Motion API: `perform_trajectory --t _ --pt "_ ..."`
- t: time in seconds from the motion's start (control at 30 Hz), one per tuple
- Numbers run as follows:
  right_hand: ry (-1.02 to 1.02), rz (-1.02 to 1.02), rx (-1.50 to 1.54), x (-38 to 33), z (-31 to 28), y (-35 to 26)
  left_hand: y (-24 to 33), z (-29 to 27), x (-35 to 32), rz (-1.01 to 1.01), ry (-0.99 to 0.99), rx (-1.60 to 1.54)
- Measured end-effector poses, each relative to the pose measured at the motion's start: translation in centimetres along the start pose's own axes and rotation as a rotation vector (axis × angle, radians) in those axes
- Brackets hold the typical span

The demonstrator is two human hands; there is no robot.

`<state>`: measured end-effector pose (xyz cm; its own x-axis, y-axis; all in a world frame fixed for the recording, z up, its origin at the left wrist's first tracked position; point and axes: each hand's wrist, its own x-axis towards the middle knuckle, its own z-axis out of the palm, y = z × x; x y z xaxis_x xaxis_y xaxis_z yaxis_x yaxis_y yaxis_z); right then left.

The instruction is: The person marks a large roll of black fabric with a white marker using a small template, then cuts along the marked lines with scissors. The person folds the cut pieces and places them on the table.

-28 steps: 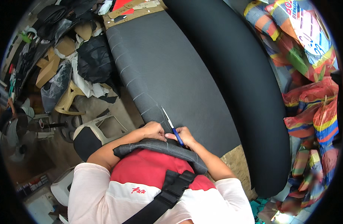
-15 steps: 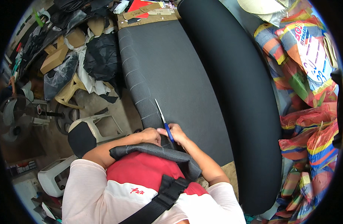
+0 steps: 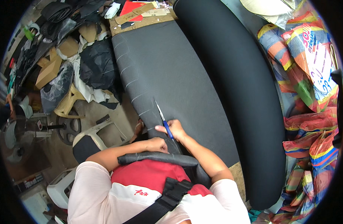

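Note:
A dark grey sheet of material (image 3: 175, 71) covers the table in front of me, with several pale curved marks along its left side. My right hand (image 3: 175, 130) is closed around blue-handled scissors (image 3: 166, 127), whose narrow blades point away from me over the marked side. Just nearer to my body, my left hand (image 3: 157, 145) has its fingers curled down on the sheet, and its fingertips are mostly hidden. A rolled part of grey material (image 3: 156, 158) lies across my front, under my left forearm.
Along the table's right side lies a long thick black roll (image 3: 231, 93). Beyond it are colourful mesh bags (image 3: 309, 138). Cardboard and paper pieces (image 3: 136, 13) lie at the table's far end. To the left stand plastic stools (image 3: 100, 136) and a heap of dark scraps (image 3: 98, 67). A foot (image 3: 137, 128) shows beside the table.
The view has shifted slightly. My left hand is now nearer my body and farther from the scissors, which stay in my right hand. The rolled material at my front has moved a little.

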<state>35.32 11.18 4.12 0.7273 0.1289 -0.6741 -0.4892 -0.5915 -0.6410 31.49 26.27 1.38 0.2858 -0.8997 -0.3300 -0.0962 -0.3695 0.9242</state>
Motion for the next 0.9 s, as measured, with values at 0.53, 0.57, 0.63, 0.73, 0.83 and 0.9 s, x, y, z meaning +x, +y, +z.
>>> perform_trajectory --t 0.53,0.57,0.63,0.73,0.83,0.9 --pt "-0.056 0.033 0.155 2.6 0.0 -4.0 -8.8 -12.0 -1.2 -0.324 1.408 0.351" --pt "-0.053 0.02 0.147 2.8 -0.1 -4.2 -9.0 -11.8 -1.2 -0.334 1.402 0.33" --pt "-0.086 0.041 0.101 3.5 -0.4 -4.8 -9.1 -11.6 -1.4 -0.362 1.392 0.35" --pt "-0.117 0.009 0.252 4.8 -0.9 -6.3 -9.2 -11.9 -1.6 -0.324 1.359 0.33" --pt "-0.096 0.031 0.097 5.4 -0.8 -7.6 -9.3 -11.9 -1.6 -0.338 1.326 0.295" --pt "-0.102 0.022 -0.018 5.8 -0.9 -8.2 -9.5 -11.8 -1.6 -0.345 1.32 0.3"
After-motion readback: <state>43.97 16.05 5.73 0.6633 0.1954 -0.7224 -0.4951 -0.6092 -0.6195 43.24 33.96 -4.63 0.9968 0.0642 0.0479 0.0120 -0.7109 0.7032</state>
